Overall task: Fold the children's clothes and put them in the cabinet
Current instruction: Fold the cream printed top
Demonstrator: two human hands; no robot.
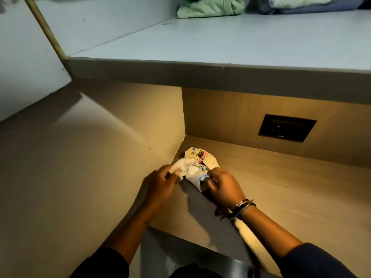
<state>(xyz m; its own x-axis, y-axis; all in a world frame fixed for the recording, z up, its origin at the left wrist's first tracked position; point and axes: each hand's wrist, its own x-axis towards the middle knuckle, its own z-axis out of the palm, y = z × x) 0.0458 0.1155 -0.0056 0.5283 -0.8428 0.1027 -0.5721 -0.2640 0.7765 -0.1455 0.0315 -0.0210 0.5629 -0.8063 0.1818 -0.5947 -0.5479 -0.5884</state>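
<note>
While both forearms reach in from the bottom edge in dark sleeves (pixel 313 259), a bangle (pixel 244 205) sits on the right wrist. Lower shelf (pixel 291 197): wood-grain, warm-lit.

Left hand (pixel 162 182): fingers curled, pinching the white bunched part of the small printed garment (pixel 197 163) at its left side.

Right hand (pixel 222 187): fingers curled, pinching the garment's right edge beside a blue patch.

Garment: cream and white with a coloured cartoon print (motif not legible). It lies loosely bundled on the lower shelf, near the back left corner and just beside the cabinet side wall (pixel 100 147). Its near end is between the two hands; its far end points toward the corner.

Back panel: a dark rectangular socket plate (pixel 287 130), right of the garment and well apart from it.

Upper shelf (pixel 220 41): pale, cool-lit. At its far end rest a pale green folded item (pixel 210 8) and, to its right, a stack of blue and light clothes (pixel 311 6), partly cut off by the frame.
</note>
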